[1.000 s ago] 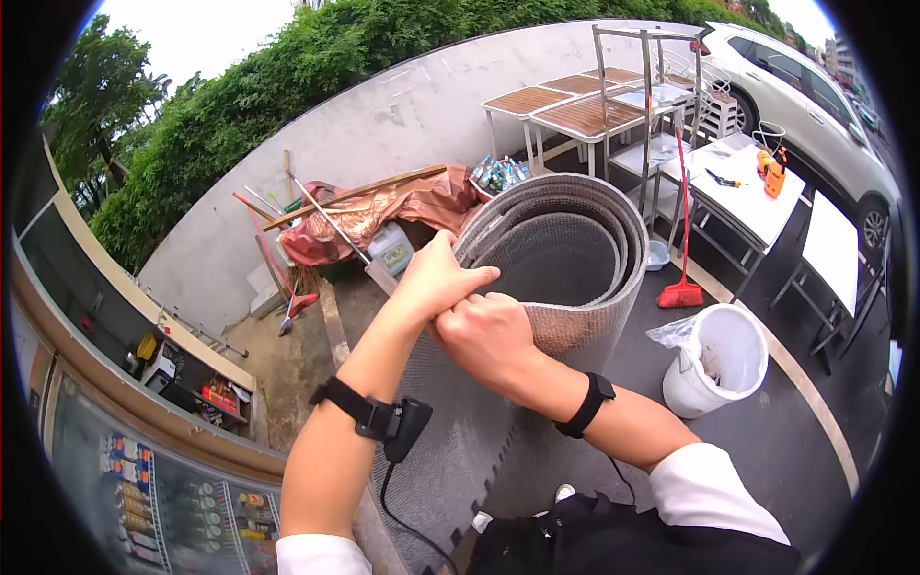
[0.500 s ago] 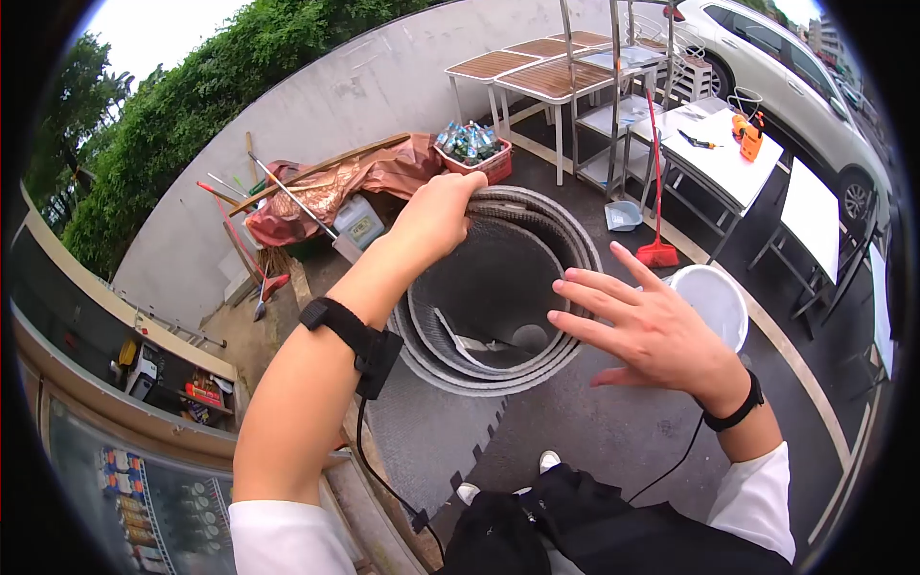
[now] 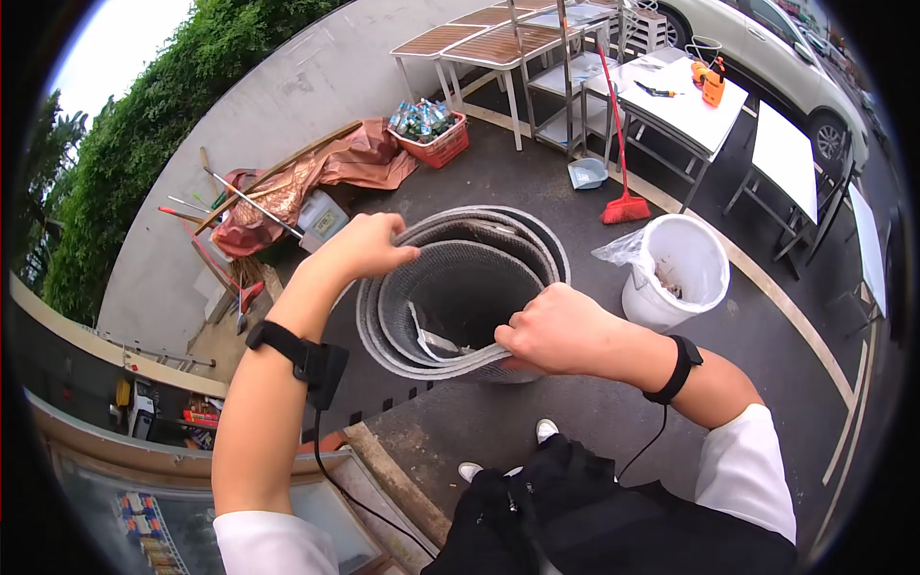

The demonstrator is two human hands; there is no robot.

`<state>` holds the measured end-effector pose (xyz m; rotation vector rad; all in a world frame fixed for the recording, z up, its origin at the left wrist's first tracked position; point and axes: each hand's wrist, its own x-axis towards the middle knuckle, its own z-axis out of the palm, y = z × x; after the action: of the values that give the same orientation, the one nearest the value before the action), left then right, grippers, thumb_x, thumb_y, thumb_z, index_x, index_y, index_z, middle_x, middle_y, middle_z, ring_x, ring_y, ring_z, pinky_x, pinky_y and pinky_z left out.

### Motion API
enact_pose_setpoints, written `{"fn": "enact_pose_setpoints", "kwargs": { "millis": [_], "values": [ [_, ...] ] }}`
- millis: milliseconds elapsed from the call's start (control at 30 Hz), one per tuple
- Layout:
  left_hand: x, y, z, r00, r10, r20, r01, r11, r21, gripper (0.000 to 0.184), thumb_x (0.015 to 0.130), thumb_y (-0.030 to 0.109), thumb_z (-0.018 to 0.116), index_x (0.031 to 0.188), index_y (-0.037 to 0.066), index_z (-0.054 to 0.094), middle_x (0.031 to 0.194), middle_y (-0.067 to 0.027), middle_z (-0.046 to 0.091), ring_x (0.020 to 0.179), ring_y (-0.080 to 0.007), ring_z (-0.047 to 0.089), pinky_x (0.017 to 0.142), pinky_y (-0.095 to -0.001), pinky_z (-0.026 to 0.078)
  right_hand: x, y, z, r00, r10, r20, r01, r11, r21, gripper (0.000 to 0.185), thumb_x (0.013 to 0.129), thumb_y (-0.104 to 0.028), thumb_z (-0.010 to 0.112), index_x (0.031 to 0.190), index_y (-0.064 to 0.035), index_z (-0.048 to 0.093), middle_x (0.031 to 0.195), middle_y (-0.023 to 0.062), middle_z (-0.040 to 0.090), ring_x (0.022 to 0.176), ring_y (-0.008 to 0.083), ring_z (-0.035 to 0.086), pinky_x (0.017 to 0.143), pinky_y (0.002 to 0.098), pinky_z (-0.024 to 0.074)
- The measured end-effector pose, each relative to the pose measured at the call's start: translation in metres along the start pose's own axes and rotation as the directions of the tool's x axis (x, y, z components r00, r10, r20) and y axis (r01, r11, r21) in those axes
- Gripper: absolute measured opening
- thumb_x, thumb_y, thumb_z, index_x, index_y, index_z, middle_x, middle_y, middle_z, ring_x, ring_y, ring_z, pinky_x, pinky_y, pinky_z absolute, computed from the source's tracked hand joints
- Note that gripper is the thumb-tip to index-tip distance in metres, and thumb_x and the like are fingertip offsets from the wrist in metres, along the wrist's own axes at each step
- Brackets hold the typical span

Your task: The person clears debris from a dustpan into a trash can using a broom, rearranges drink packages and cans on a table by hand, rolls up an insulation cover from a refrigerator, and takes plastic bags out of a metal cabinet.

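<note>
A rolled grey mat [image 3: 372,337] stands on end in front of me, its coiled layers open at the top. A pale strip shows inside the roll. My left hand [image 3: 367,247] is at the far left of the rim, thumb over the edge and fingers curled round the outer layers. At the near right of the rim, my right hand [image 3: 565,331] is closed on the layered edge, knuckles up. The roll's lower part is mostly hidden by its own rim and my hand.
Right of the roll stands a white bucket [image 3: 690,316] with a plastic liner and debris. Beyond are a red broom [image 3: 625,209], a blue dustpan [image 3: 587,173], a red basket of bottles [image 3: 443,147] and white tables [image 3: 690,105]. A step [image 3: 398,479] lies near my left.
My right hand has gone from spread fingers to gripping the near right rim. My left hand has shifted left along the rim. The mat roll appears turned, and my view has moved.
</note>
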<state>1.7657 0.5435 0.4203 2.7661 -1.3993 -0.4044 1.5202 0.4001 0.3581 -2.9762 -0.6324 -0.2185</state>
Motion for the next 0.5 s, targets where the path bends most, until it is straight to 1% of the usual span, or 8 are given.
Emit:
{"fn": "enact_pose_setpoints", "kwargs": {
  "millis": [67, 100, 133, 233, 333, 367, 433, 500],
  "values": [
    [-0.016, -0.040, 0.021, 0.995, -0.075, 0.073, 0.085, 0.985, -0.148, 0.053, 0.086, 0.048, 0.064, 0.114, 0.002, 0.063, 0.098, -0.0152, 0.068, 0.094, -0.0246, 0.064, 0.084, -0.0355, 0.048, -0.007, 0.002, 0.009, 0.999, 0.019, -0.035, -0.019, 1.000, 0.010, 0.033, 0.081, -0.038, 0.067, 0.075, -0.0076, 0.056, 0.062, 0.0056, 0.061, 0.063, 0.0244, 0.066, 0.054, 0.0364, 0.0511],
    [-0.021, -0.056, 0.028, 0.980, -0.059, 0.188, 0.126, 0.921, -0.368, 0.053, 0.092, 0.047, 0.058, 0.120, 0.002, 0.060, 0.102, -0.0098, 0.065, 0.098, -0.0175, 0.058, 0.088, -0.0312, 0.044, -0.009, 0.004, 0.011, 0.998, 0.029, -0.052, -0.029, 0.999, 0.016, 0.033, 0.081, -0.038, 0.067, 0.075, -0.0077, 0.055, 0.062, 0.0056, 0.061, 0.062, 0.0243, 0.066, 0.054, 0.0364, 0.0512],
    [-0.034, -0.056, 0.028, 0.983, -0.037, 0.180, 0.131, 0.826, -0.548, 0.053, 0.094, 0.045, 0.053, 0.123, 0.001, 0.058, 0.104, -0.0066, 0.064, 0.099, -0.0148, 0.054, 0.088, -0.0292, 0.043, -0.011, 0.007, 0.011, 0.996, 0.030, -0.080, -0.029, 0.999, 0.014, 0.033, 0.081, -0.038, 0.067, 0.075, -0.0072, 0.057, 0.063, 0.0057, 0.062, 0.063, 0.0244, 0.067, 0.055, 0.0363, 0.0512],
    [-0.055, -0.089, 0.040, 0.965, -0.112, 0.236, 0.248, 0.670, -0.700, 0.048, 0.092, 0.036, 0.060, 0.124, 0.000, 0.057, 0.106, -0.0073, 0.063, 0.098, -0.0146, 0.055, 0.084, -0.0298, 0.044, -0.013, 0.005, 0.015, 0.989, 0.054, -0.139, -0.052, 0.998, 0.022, 0.032, 0.081, -0.037, 0.067, 0.076, -0.0062, 0.060, 0.065, 0.0061, 0.064, 0.063, 0.0244, 0.067, 0.057, 0.0359, 0.0513],
    [-0.075, -0.125, 0.070, 0.987, 0.071, -0.143, -0.098, 0.977, -0.191, 0.038, 0.087, 0.021, 0.065, 0.119, 0.001, 0.060, 0.094, -0.0077, 0.064, 0.084, -0.0150, 0.056, 0.074, -0.0324, 0.045, -0.013, 0.005, 0.016, 0.980, 0.103, -0.168, -0.103, 0.995, 0.013, 0.030, 0.081, -0.034, 0.068, 0.076, -0.0064, 0.059, 0.067, 0.0062, 0.064, 0.063, 0.0239, 0.067, 0.056, 0.0354, 0.0509],
    [-0.068, -0.129, 0.068, 0.998, -0.063, -0.016, 0.059, 0.982, -0.179, 0.029, 0.082, 0.011, 0.067, 0.108, -0.001, 0.063, 0.079, -0.0084, 0.063, 0.069, -0.0168, 0.057, 0.066, -0.0347, 0.046, -0.013, 0.007, 0.017, 0.972, 0.130, -0.195, -0.131, 0.991, 0.007, 0.029, 0.082, -0.033, 0.067, 0.075, -0.0064, 0.059, 0.066, 0.0063, 0.064, 0.062, 0.0238, 0.067, 0.056, 0.0352, 0.0507],
    [-0.062, -0.120, 0.071, 0.986, -0.136, -0.101, 0.111, 0.968, -0.225, 0.025, 0.080, 0.012, 0.065, 0.100, -0.002, 0.062, 0.074, -0.0179, 0.063, 0.074, -0.0306, 0.064, 0.069, -0.0395, 0.049, -0.012, 0.009, 0.020, 0.952, 0.182, -0.247, -0.187, 0.982, 0.002, 0.027, 0.082, -0.031, 0.067, 0.074, -0.0064, 0.058, 0.065, 0.0065, 0.064, 0.062, 0.0234, 0.067, 0.056, 0.0346, 0.0503],
    [-0.041, -0.107, 0.080, 0.992, -0.122, -0.032, 0.095, 0.891, -0.445, 0.013, 0.087, 0.010, 0.062, 0.094, -0.001, 0.063, 0.074, -0.0020, 0.061, 0.066, -0.0127, 0.057, 0.060, -0.0308, 0.045, -0.001, 0.007, 0.021, 0.928, 0.227, -0.294, -0.236, 0.972, 0.004, 0.026, 0.082, -0.028, 0.066, 0.072, -0.0064, 0.058, 0.064, 0.0067, 0.064, 0.061, 0.0231, 0.067, 0.055, 0.0340, 0.0499]
  ]
}}
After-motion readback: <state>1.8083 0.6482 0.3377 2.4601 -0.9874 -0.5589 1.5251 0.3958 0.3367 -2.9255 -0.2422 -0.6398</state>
